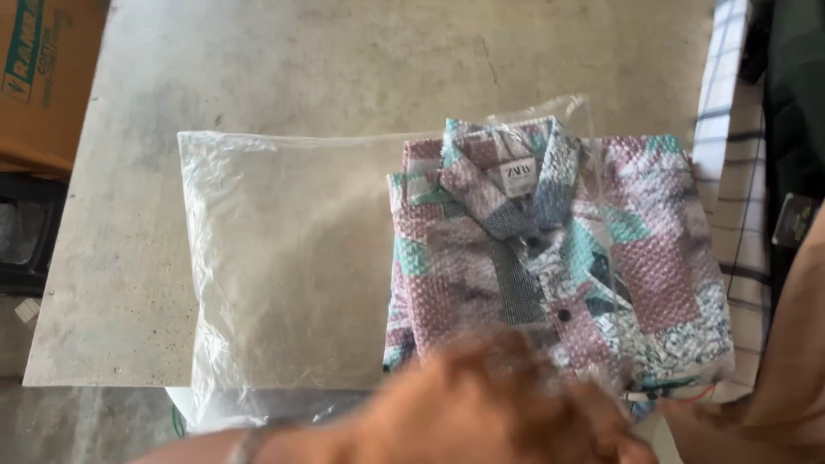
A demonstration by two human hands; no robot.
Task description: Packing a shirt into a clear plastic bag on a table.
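Observation:
A folded shirt [550, 258] with a pink, teal and grey patchwork print lies collar-up on a grey table [326, 69]. Its left part sits inside the mouth of a clear plastic bag [284, 266], which spreads flat to the left. My left hand [498, 408], blurred by motion, is at the shirt's near edge, with a bracelet on the wrist. My right hand [687, 421] is at the shirt's near right corner and mostly cut off by the frame. Neither hand's fingers can be made out, so I cannot tell what they grip.
A brown cardboard box [43, 77] stands at the far left beside the table. A white checked cloth [730, 137] lies along the table's right side, with dark fabric [795, 94] beyond it. A black crate [26, 232] sits low on the left.

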